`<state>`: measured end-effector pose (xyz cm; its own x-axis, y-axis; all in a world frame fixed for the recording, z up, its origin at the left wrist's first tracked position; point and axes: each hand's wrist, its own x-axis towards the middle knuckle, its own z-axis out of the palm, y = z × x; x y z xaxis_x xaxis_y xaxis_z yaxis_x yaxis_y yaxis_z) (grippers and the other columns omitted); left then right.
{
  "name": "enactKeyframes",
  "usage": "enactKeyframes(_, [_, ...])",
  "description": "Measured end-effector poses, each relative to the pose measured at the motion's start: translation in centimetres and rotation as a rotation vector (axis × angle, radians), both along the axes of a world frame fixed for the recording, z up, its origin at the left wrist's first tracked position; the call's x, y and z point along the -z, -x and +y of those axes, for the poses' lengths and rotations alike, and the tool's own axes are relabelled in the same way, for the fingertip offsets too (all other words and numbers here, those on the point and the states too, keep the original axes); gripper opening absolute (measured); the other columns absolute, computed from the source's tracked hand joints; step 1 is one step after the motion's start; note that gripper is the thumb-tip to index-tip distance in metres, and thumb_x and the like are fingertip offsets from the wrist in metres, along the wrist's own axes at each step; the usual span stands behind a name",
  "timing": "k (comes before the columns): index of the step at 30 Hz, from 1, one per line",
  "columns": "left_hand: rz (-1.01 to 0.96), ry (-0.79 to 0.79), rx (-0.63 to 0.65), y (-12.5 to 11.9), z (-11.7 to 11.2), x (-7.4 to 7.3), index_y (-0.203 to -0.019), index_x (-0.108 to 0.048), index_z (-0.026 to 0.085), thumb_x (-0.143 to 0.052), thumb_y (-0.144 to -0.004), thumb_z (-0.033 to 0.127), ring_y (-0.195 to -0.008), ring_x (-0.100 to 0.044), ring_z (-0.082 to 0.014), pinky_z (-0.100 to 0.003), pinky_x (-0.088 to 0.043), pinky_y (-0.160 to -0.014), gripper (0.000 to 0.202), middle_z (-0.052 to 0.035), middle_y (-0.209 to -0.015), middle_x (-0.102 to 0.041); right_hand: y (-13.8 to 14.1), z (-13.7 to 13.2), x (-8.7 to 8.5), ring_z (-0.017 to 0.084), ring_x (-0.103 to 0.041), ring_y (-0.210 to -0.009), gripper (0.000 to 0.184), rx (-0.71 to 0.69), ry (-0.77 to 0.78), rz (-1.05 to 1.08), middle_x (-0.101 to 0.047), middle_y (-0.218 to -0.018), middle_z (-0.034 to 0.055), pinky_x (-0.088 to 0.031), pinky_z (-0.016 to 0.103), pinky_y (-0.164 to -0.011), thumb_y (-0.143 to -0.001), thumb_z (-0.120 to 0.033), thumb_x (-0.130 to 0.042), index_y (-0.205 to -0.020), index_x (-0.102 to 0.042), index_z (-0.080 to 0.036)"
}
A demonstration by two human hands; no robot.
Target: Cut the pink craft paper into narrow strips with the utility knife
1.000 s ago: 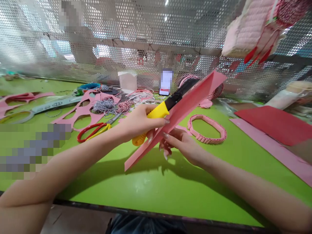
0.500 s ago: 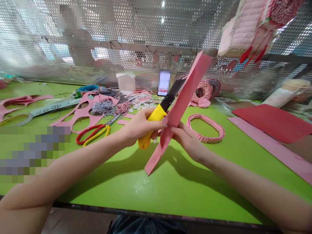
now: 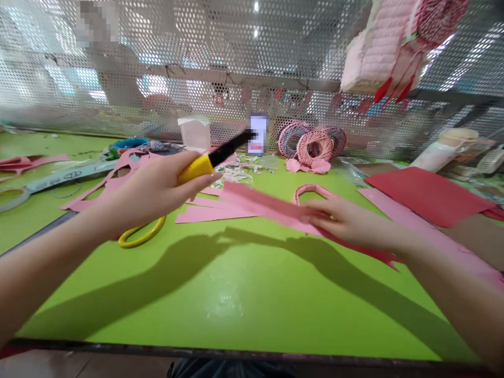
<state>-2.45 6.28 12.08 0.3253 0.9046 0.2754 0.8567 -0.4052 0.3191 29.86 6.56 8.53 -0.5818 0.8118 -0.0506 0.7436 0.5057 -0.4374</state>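
Observation:
My left hand is closed around the yellow handle of a utility knife, whose black front end points up and to the right. My right hand grips a pink foam sheet that hangs almost level just above the green table; the sheet is blurred by motion. The two hands are apart, with the knife clear of the sheet.
A pink woven ring lies behind my right hand. Red and pink sheets lie at the right. Scissors with a yellow loop, pink cut-outs, large grey scissors and woven baskets lie farther back. A perforated metal screen backs the table.
The pink sheet has swung from upright to nearly flat, carried right by my right hand. My left hand has drawn the knife away to the left.

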Motion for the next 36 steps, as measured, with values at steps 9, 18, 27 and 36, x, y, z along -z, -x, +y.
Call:
enactKeyframes(9, [0.521, -0.181, 0.465, 0.0, -6.5, 7.2, -0.078, -0.056, 0.020, -0.034, -0.099, 0.021, -0.044, -0.057, -0.0159, -0.027, -0.033, -0.044, 0.030, -0.0004, -0.061, -0.061, -1.3, -1.1, 4.8, 0.013, -0.048, -0.055, 0.030, -0.248, 0.117, -0.164, -0.056, -0.067, -0.0006, -0.033, 0.026, -0.051, -0.093, -0.034, -0.057, -0.067, -0.053, -0.021])
enactKeyframes(18, [0.634, -0.194, 0.364, 1.0, -5.6, 9.8, -0.081, -0.059, 0.019, -0.036, -0.100, 0.027, -0.043, -0.060, -0.0170, -0.026, -0.033, -0.041, 0.030, 0.0002, -0.058, -0.060, 3.0, -1.0, 6.9, 0.022, -0.057, -0.069, 0.033, -0.341, -0.363, -0.390, -0.062, -0.073, 0.0100, -0.035, 0.032, -0.060, -0.096, -0.035, -0.055, -0.077, -0.065, -0.011])
enactKeyframes(27, [0.659, -0.323, 0.404, 1.2, -6.3, 9.2, -0.088, -0.060, 0.016, -0.027, -0.101, 0.021, -0.045, -0.060, -0.0181, -0.029, -0.038, -0.042, 0.036, -0.0008, -0.059, -0.059, 6.6, -1.4, 7.1, 0.017, -0.055, -0.074, 0.011, -0.476, -0.282, -0.259, -0.061, -0.084, 0.0046, -0.041, 0.029, -0.068, -0.098, -0.020, -0.051, -0.092, -0.059, -0.015])
enactKeyframes(36, [0.624, -0.273, 0.431, 0.8, -6.9, 9.4, -0.082, -0.060, 0.018, -0.033, -0.100, 0.025, -0.044, -0.057, -0.0166, -0.028, -0.036, -0.043, 0.034, -0.0002, -0.057, -0.058, 4.5, -1.9, 6.8, 0.019, -0.048, -0.075, 0.014, -0.498, -0.215, -0.167, -0.056, -0.084, 0.0041, -0.037, 0.031, -0.067, -0.099, -0.019, -0.048, -0.088, -0.057, -0.016])
